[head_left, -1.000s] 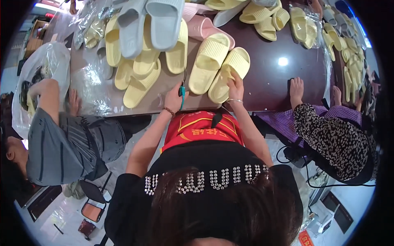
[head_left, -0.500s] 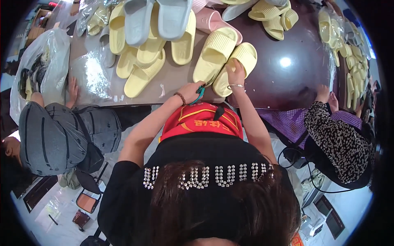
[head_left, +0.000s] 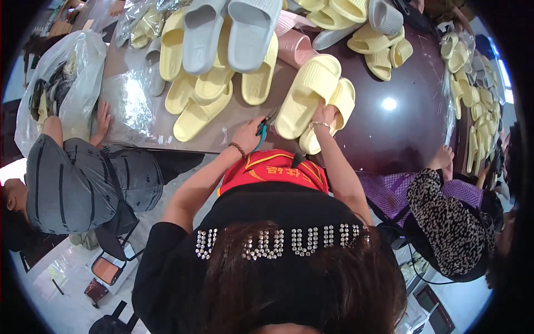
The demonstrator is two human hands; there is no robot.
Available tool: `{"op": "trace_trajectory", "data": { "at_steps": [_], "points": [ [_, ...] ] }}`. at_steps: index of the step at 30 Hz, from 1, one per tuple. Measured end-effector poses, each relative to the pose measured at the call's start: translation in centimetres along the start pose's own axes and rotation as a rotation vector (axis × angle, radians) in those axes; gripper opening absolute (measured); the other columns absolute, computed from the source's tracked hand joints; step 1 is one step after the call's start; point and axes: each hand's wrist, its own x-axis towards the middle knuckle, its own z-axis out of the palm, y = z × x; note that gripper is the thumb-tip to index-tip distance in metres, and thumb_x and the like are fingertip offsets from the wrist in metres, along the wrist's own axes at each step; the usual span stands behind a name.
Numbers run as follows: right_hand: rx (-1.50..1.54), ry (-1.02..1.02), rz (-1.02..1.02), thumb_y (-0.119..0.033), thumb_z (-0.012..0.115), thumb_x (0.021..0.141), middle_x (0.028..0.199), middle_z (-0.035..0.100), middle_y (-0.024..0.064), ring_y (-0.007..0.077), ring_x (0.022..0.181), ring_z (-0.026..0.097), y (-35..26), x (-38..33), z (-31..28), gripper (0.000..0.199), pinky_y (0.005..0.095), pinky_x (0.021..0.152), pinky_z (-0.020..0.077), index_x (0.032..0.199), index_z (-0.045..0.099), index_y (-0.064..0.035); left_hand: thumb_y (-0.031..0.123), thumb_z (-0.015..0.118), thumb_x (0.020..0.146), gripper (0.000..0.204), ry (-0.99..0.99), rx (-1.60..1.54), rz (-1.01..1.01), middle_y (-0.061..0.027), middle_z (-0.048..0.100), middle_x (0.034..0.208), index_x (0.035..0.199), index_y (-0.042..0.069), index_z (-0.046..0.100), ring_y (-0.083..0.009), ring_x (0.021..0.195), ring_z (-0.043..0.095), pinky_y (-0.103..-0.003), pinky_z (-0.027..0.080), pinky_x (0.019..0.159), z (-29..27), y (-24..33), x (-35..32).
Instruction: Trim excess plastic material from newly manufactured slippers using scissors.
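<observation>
A pair of yellow slippers lies in front of me at the table's near side. The left slipper (head_left: pixel 293 113) partly overlaps the right slipper (head_left: pixel 345 99). My right hand (head_left: pixel 325 116) grips the right slipper, its fingertips hidden at the strap opening. Just left of the pair, my left hand (head_left: pixel 248 135) is closed around small green-handled cutters (head_left: pixel 261 133). Their narrow metal tips point up beside the left slipper's heel; I cannot tell whether they touch it.
Grey slippers (head_left: pixel 255 33) are stacked on yellow slippers (head_left: pixel 203 114) at left. A pink slipper (head_left: pixel 295 47) lies behind the pair. More yellow slippers (head_left: pixel 379 50) sit at back right. A clear plastic bag (head_left: pixel 83 83) stands far left. Co-workers sit on both sides.
The whole view has shifted. The right slipper now sits further under the left one, with my right fingers deeper at its strap. My left hand and the cutters have drawn slightly left.
</observation>
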Motion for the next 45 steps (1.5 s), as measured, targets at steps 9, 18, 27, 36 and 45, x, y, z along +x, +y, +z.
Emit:
{"op": "trace_trajectory", "data": {
  "at_steps": [9, 18, 27, 36, 45],
  "points": [
    [0.617, -0.023, -0.049, -0.015, 0.045, 0.080, 0.088, 0.050, 0.0189, 0.0293, 0.082, 0.047, 2.0, -1.4, -4.3, 0.030, 0.0325, 0.074, 0.0375, 0.099, 0.045, 0.0080, 0.021, 0.054, 0.072, 0.041, 0.010, -0.128, 0.187, -0.0189, 0.057, 0.076, 0.108, 0.007, 0.044, -0.0356, 0.069, 0.056, -0.044, 0.043, 0.060, -2.1, 6.1, 2.5],
    [0.547, 0.026, -0.405, -0.027, 0.038, 0.087, 0.089, 0.054, 0.0179, 0.0278, 0.083, 0.051, -1.7, -0.9, -7.6, 0.038, 0.0315, 0.076, 0.0393, 0.100, 0.046, 0.0078, 0.014, 0.054, 0.071, 0.040, 0.104, -0.195, 0.267, -0.0139, 0.054, 0.062, 0.107, 0.003, 0.043, -0.0292, 0.057, 0.056, -0.037, 0.043, 0.052, -3.6, 8.3, 3.2],
    [0.692, 0.001, -0.353, -0.024, 0.044, 0.083, 0.094, 0.057, 0.0183, 0.0319, 0.087, 0.053, -5.7, -0.6, -9.1, 0.033, 0.0356, 0.076, 0.0404, 0.100, 0.051, 0.0037, 0.017, 0.053, 0.071, 0.032, 0.129, -0.349, 0.215, -0.0124, 0.052, 0.055, 0.098, 0.004, 0.043, -0.0294, 0.052, 0.054, -0.038, 0.042, 0.048, -5.9, 8.8, 4.0],
    [0.347, -0.049, -0.615, -0.024, 0.043, 0.078, 0.103, 0.054, 0.0210, 0.0379, 0.096, 0.048, -5.8, 1.8, -12.2, 0.037, 0.0413, 0.089, 0.0321, 0.103, 0.053, 0.0027, 0.018, 0.054, 0.072, 0.032, 0.090, -0.408, 0.154, -0.0107, 0.049, 0.053, 0.099, 0.003, 0.045, -0.0254, 0.048, 0.051, -0.035, 0.040, 0.047, -6.3, 7.9, 5.2],
    [-0.031, -0.166, -0.406, -0.013, 0.055, 0.065, 0.091, 0.054, 0.0238, 0.0388, 0.095, 0.045, -2.7, 1.6, -6.0, 0.029, 0.0447, 0.093, 0.0281, 0.088, 0.058, 0.0039, 0.015, 0.057, 0.077, 0.035, 0.186, -0.537, -0.071, 0.0009, 0.043, 0.057, 0.108, 0.004, 0.048, -0.0071, 0.053, 0.044, -0.023, 0.038, 0.049, -4.6, 4.6, 3.9]
  ]
}}
